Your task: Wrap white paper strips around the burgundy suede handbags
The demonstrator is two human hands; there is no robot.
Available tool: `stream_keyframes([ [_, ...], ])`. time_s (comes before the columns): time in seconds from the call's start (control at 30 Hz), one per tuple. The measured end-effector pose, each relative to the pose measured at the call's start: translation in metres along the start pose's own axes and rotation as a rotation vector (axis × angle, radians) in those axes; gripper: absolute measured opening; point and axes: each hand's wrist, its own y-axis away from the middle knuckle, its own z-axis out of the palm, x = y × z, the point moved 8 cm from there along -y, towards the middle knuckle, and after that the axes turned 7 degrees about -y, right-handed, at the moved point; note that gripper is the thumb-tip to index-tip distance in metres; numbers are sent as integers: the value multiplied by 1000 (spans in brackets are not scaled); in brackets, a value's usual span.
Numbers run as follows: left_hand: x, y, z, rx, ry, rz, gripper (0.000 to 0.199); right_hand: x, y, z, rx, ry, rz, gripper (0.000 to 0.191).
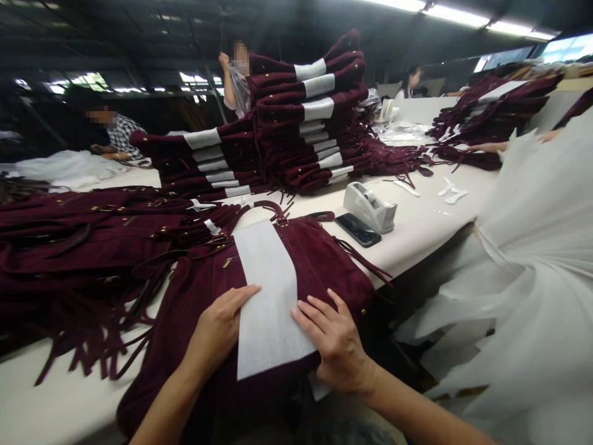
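A dark maroon bag (331, 259) with a leather handle (264, 205) and brass fittings lies before me at the table's edge. Across its middle runs a white sheet strip (266, 253), with its near end at the bag's front edge. My left hand (222, 324) rests at the strip's left edge, one digit stretched onto it and the others partly hidden. On the opposite side, my right hand (331, 340) lies open, fingers spread over the strip's right edge and the bag. A small white piece (319, 388) shows beneath my right hand.
Stacked maroon bags (278, 111) with white bands stand behind; more bags (69, 241) lie left. A tape dispenser (370, 207) and black phone (357, 230) sit right of the bag. White sheeting (523, 278) hangs at right. Other people (127, 133) work farther back.
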Motion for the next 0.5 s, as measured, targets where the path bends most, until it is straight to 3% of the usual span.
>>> stream_keyframes([
  [0.1, -15, -35, -18, 33, 24, -87, 41, 13, -34, -3, 150, -39, 95, 56],
  [0.23, -45, -71, -17, 34, 53, -179, 39, 31, -69, 21, 136, 58, 190, 48],
  [0.37, -64, -75, 3, -57, 106, -181, 32, 32, -74, 36, 76, 116, 174, 52],
  [0.5, -56, -62, 11, -116, 151, -160, 34, 31, -67, 32, 84, 98, 149, 57],
])
